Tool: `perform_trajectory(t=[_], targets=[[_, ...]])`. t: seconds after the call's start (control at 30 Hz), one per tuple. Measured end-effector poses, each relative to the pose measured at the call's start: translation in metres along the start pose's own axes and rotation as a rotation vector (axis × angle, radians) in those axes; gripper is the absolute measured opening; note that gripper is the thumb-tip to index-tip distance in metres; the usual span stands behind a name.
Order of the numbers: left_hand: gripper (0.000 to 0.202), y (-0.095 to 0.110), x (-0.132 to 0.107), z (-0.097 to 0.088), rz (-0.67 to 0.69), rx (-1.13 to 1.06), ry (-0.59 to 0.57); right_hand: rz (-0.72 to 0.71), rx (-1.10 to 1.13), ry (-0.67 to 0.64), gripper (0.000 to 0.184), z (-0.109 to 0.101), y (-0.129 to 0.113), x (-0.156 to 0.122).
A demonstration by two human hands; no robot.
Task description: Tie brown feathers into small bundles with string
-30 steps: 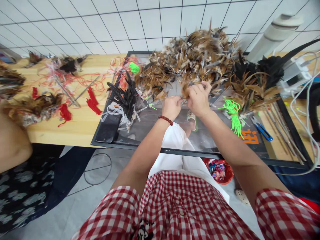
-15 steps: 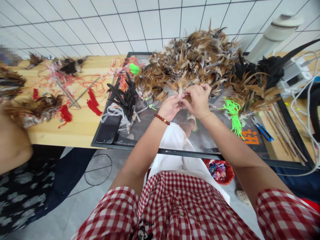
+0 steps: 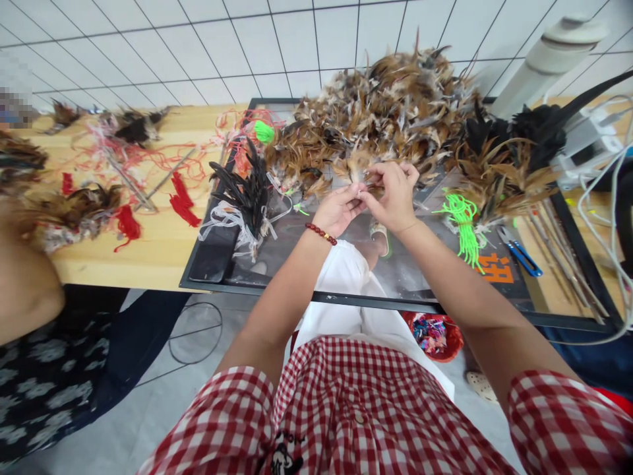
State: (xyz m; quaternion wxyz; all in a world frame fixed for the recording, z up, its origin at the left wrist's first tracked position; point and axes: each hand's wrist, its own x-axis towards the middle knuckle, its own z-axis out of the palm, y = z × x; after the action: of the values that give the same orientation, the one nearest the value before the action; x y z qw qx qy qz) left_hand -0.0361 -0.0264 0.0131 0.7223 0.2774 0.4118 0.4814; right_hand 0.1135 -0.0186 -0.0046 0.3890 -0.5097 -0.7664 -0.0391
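Observation:
My left hand wears a dark red bead bracelet and is pinched on a small light-brown feather tuft, which points up and away from me. Against it, my right hand has its thumb and index finger closed at the base of the tuft. Whatever lies between those right fingers is too small to make out. Just beyond both hands rises a large heap of brown and grey feathers.
Left of my hands lie black feathers with white ties and a phone. To the right are green cords, blue-handled snips, thin sticks and a white bottle. A co-worker's arm shows at far left.
My right hand's fingers have shifted slightly and opened a little at the knuckles by the tuft's base. My left hand stays in place, and the view has tilted slightly.

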Motion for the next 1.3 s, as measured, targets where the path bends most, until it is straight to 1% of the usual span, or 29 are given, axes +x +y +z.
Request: perform_trajectory(t=[0.1, 0.17, 0.27, 0.33, 0.37, 0.4, 0.5, 0.6, 0.7, 0.77, 0.87, 0.9, 0.97, 1.0, 1.03, 1.07, 1.1, 1.17, 1.2, 1.23, 1.27, 1.3], targets=[[0.01, 0.0, 0.0, 0.001, 0.03, 0.044, 0.028, 0.083, 0.104, 0.005, 0.046, 0.0, 0.0, 0.004], [0.013, 0.0, -0.001, 0.002, 0.088, 0.079, 0.049, 0.128, 0.287, -0.05, 0.051, -0.002, 0.002, 0.009], [0.016, 0.0, -0.003, 0.005, 0.147, 0.141, 0.079, 0.259, 0.722, -0.228, 0.057, -0.007, 0.002, 0.014], [0.022, 0.0, -0.005, 0.006, 0.115, 0.193, 0.04, 0.372, 0.982, -0.366, 0.055, -0.011, 0.002, 0.015], [0.024, 0.0, -0.006, 0.007, 0.085, 0.216, 0.003, 0.42, 1.069, -0.415, 0.054, -0.013, 0.002, 0.016], [0.026, 0.0, -0.008, 0.007, 0.054, 0.237, -0.04, 0.459, 1.128, -0.436, 0.055, -0.014, 0.003, 0.016], [0.026, 0.001, -0.011, 0.007, -0.016, 0.296, -0.151, 0.541, 1.196, -0.391, 0.059, -0.015, 0.006, 0.016], [0.023, 0.001, -0.012, 0.007, -0.041, 0.334, -0.197, 0.591, 1.203, -0.349, 0.058, -0.014, 0.01, 0.017], [0.023, 0.0, -0.014, 0.008, -0.044, 0.328, -0.195, 0.602, 1.172, -0.276, 0.057, -0.01, 0.011, 0.017], [0.026, -0.001, -0.014, 0.01, -0.039, 0.326, -0.184, 0.582, 1.135, -0.235, 0.057, -0.006, 0.012, 0.016], [0.026, -0.003, -0.013, 0.012, -0.001, 0.325, -0.108, 0.508, 1.001, -0.2, 0.053, 0.001, 0.014, 0.015], [0.025, -0.002, -0.012, 0.012, 0.018, 0.32, -0.069, 0.474, 0.913, -0.155, 0.051, 0.002, 0.015, 0.014], [0.021, -0.001, -0.011, 0.011, 0.049, 0.304, 0.011, 0.394, 0.653, 0.011, 0.048, 0.0, 0.015, 0.013], [0.02, 0.001, -0.01, 0.011, 0.061, 0.299, 0.047, 0.336, 0.495, 0.095, 0.046, -0.003, 0.014, 0.012], [0.02, 0.002, -0.009, 0.01, 0.072, 0.303, 0.082, 0.253, 0.335, 0.148, 0.043, -0.007, 0.011, 0.011], [0.022, 0.003, -0.007, 0.009, 0.086, 0.318, 0.113, 0.141, 0.191, 0.143, 0.041, -0.01, 0.009, 0.009], [0.025, 0.003, -0.006, 0.008, 0.105, 0.345, 0.141, 0.007, 0.077, 0.077, 0.04, -0.014, 0.005, 0.008], [0.03, 0.001, -0.002, 0.005, 0.169, 0.434, 0.19, -0.239, -0.041, -0.154, 0.043, -0.019, -0.004, 0.006], [0.032, 0.0, 0.001, 0.003, 0.215, 0.489, 0.207, -0.309, -0.061, -0.255, 0.045, -0.02, -0.008, 0.005], [0.033, -0.001, 0.003, 0.001, 0.265, 0.55, 0.217, -0.334, -0.073, -0.321, 0.045, -0.021, -0.011, 0.004], [0.033, -0.003, 0.005, -0.001, 0.316, 0.611, 0.217, -0.32, -0.089, -0.352, 0.044, -0.02, -0.014, 0.004], [0.032, -0.003, 0.006, -0.004, 0.364, 0.668, 0.217, -0.289, -0.119, -0.353, 0.04, -0.02, -0.015, 0.005]])
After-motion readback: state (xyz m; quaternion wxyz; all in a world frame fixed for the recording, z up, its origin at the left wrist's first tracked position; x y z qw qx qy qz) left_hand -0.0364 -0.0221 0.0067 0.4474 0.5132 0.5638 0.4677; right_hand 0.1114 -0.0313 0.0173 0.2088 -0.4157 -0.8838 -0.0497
